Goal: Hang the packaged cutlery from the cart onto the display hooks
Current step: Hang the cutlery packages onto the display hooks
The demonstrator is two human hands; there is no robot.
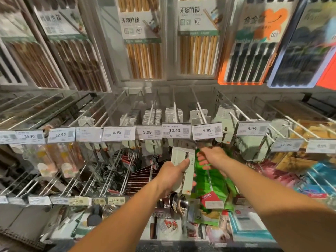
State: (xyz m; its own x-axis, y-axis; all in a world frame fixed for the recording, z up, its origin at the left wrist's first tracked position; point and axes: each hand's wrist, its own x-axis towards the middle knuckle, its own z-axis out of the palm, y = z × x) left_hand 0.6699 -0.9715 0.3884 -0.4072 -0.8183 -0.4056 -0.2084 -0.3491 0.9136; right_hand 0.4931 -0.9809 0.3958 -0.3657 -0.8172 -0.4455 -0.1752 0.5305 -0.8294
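Note:
My left hand [174, 172] grips a packaged spoon [182, 171] on a pale green card, its metal bowl [179, 202] hanging below. The card's top sits just under the 12.90 price tag [176, 130] of a display hook [175, 104]. My right hand [211, 158] reaches in beside it, fingers curled at the card's upper right edge under the 9.99 tag [207, 130]; whether it pinches the card is unclear. Several similar carded packs [173, 113] hang further back on the hooks.
Chopstick packs [143, 39] hang along the top row. Green packets [212, 180] hang below my right hand. More hooks with price tags run left and right. Lower rows hold forks [133, 155], dark red packs [140, 179] and boxed goods [249, 220].

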